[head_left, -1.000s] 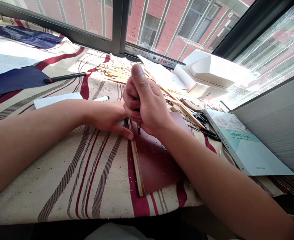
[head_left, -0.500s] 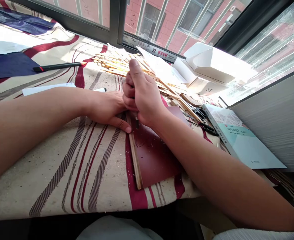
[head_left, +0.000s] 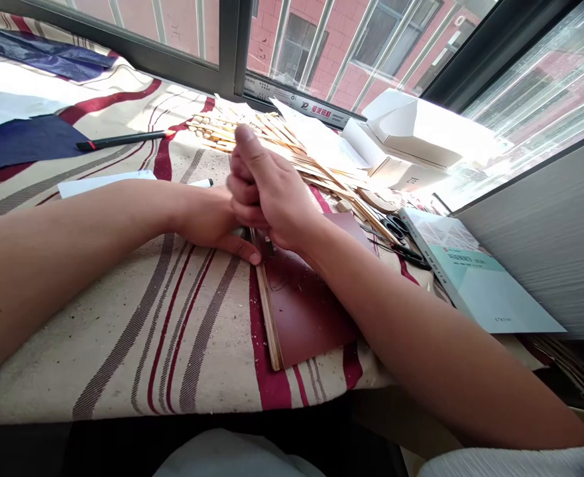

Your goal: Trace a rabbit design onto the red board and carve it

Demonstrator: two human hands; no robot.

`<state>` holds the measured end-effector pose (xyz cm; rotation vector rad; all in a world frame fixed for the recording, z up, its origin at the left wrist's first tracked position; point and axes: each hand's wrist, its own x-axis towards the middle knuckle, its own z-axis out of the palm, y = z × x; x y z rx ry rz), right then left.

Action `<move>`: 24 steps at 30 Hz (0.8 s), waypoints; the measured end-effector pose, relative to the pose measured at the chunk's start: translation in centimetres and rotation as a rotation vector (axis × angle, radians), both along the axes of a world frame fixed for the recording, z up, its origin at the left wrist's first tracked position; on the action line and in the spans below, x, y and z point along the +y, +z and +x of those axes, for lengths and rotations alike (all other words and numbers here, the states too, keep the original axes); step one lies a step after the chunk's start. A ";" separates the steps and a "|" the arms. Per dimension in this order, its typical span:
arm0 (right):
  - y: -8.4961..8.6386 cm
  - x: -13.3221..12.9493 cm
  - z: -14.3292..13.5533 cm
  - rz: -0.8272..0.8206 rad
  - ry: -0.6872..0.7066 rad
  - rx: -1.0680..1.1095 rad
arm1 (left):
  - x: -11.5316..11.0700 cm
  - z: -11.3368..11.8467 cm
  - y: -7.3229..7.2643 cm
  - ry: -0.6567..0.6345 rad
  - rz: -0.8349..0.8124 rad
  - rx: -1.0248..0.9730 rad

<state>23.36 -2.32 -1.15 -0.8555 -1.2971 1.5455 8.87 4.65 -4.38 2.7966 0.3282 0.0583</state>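
A dark red board (head_left: pixel 311 311) with a bare wooden edge lies on the striped cloth (head_left: pixel 117 324). My left hand (head_left: pixel 217 222) rests flat at its left edge, thumb stretched out against the wood; its other fingertips are hidden behind my right hand. Above the board's far left part, my right hand (head_left: pixel 269 192) is closed in a fist, thumb up. A small metal piece (head_left: pixel 270 246) shows just below the fist, over the board. What the fist holds is mostly hidden, so its kind is unclear.
Thin wooden sticks (head_left: pixel 301 159) are heaped beyond my hands. Black-handled scissors (head_left: pixel 396 225), a book (head_left: pixel 490 285) and a white box (head_left: pixel 411 132) stand to the right. A dark craft knife or pen (head_left: pixel 122 140) and dark blue sheets (head_left: pixel 23 142) lie left. Small crumbs dot the cloth.
My right fist has shifted left and slightly down, closer over my left hand. My left hand keeps its place at the board's edge. The whole view has tilted slightly.
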 end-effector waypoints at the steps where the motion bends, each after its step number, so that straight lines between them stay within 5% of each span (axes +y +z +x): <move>1: 0.1 -0.2 0.0 0.016 0.092 0.031 | 0.0 -0.1 -0.1 0.005 -0.003 0.008; 3: 0.0 -0.2 -0.1 0.002 0.156 0.065 | 0.2 -0.2 -0.3 0.023 0.001 0.037; 9: -0.6 0.8 -0.4 -0.167 -0.380 0.059 | 0.5 0.1 0.1 0.040 0.021 0.011; 17: 0.5 0.2 0.7 -0.300 -0.109 0.256 | -0.1 0.2 0.7 0.046 0.034 0.044; 24: 2.5 2.0 5.9 -0.242 -0.230 0.702 | 0.0 -0.1 0.1 0.180 0.055 0.105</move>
